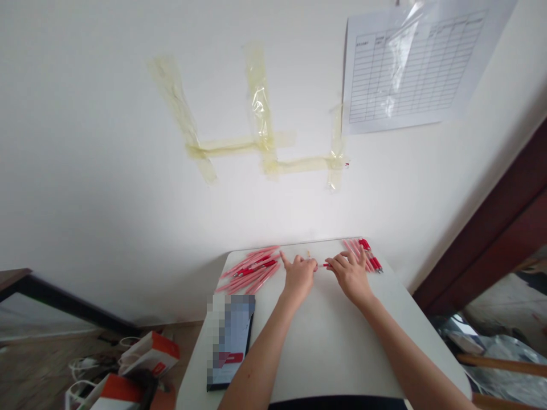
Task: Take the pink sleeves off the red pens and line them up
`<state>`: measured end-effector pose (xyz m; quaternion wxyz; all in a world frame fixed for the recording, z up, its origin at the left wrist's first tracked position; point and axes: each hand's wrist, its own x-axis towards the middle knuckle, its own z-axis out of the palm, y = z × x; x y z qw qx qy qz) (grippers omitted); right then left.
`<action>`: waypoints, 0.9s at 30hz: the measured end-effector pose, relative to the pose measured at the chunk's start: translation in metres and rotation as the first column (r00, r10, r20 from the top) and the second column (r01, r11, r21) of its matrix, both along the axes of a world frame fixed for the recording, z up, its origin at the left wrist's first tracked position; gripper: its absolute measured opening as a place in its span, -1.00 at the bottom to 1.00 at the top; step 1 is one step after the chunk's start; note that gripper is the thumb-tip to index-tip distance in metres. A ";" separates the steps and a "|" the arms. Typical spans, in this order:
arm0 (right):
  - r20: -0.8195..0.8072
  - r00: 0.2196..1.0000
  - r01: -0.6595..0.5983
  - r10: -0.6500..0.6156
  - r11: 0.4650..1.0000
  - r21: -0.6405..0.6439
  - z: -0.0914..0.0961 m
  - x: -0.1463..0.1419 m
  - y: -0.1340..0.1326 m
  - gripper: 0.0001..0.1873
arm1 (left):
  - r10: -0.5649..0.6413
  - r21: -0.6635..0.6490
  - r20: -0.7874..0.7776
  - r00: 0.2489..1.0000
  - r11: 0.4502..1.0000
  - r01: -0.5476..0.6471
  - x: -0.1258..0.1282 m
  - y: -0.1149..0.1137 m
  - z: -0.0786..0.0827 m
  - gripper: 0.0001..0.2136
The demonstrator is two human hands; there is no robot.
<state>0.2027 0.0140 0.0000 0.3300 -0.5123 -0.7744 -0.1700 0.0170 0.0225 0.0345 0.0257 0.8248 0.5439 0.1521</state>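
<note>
Over the far part of the white table (325, 341), my left hand (299, 276) and my right hand (350, 276) are close together. A slim red-and-white pen (323, 265) shows in the gap between them, with the fingertips of each hand pinched on an end. Whether it is one piece or two parts is too small to tell. Left of my left hand lies a loose pile of pink and red pens (250, 270). Beside my right hand, several red pens (371, 256) lie in a row with pink ones, partly covered by my fingers.
A phone (231, 347) lies at the table's left edge. The white wall (128, 142) behind carries yellowed tape (260, 108) and a printed sheet (410, 74). Red-and-white paper bags (149, 353) stand on the floor at left. Clear plastic wrapping (508, 353) is at right.
</note>
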 end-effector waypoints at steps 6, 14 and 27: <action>0.037 0.999 0.019 -0.016 0.996 -0.088 0.002 -0.005 -0.003 -0.77 | 0.006 0.164 -0.047 0.999 0.986 0.002 0.000 -0.004 -0.006 -0.74; -0.159 0.987 -0.064 0.022 0.962 -0.265 0.000 0.000 0.001 -0.66 | -0.010 0.221 -0.050 0.999 0.975 0.021 0.003 -0.008 -0.009 -0.77; -0.281 0.958 -0.176 0.057 0.891 -0.419 -0.001 0.014 0.004 -0.62 | -0.097 0.277 -0.060 0.993 0.955 0.110 -0.004 -0.016 -0.014 -0.72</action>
